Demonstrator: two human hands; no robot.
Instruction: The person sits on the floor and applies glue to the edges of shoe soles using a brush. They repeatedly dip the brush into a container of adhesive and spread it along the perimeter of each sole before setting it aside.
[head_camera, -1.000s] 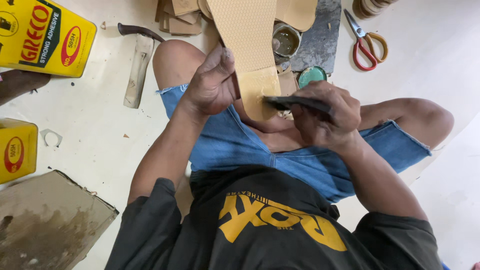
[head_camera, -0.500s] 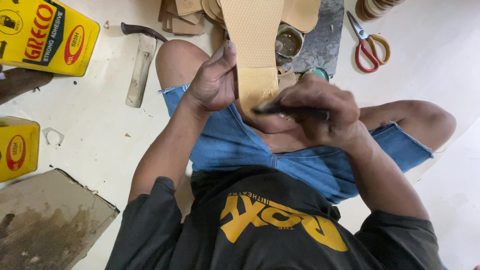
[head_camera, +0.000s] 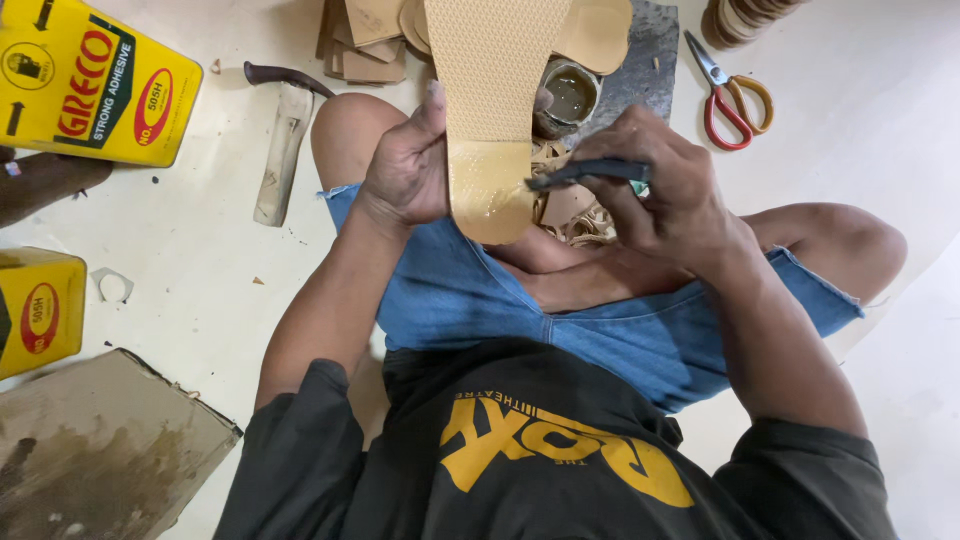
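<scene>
Your left hand (head_camera: 405, 175) still pinches the tan sole (head_camera: 495, 95); your right hand (head_camera: 665, 190), gripping the dark brush (head_camera: 585, 173), has drawn back toward 3 o'clock, off the glossy heel.

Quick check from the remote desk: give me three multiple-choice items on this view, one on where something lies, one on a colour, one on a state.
1. Where do the scissors lie?
A. On the floor, upper right
B. On the cardboard box
C. In the left hand

2. What colour are the scissor handles?
A. Blue
B. Red and tan
C. Green

3. How is the tan sole held?
A. Lying flat on the floor
B. Gripped at its edge by the left hand, with the right hand pointing a dark brush at its heel
C. Clamped between the knees

Answers:
1 A, they rest on the pale floor beyond the right hand.
2 B, one loop of each colour.
3 B, left fingers wrap the sole's side.
</scene>
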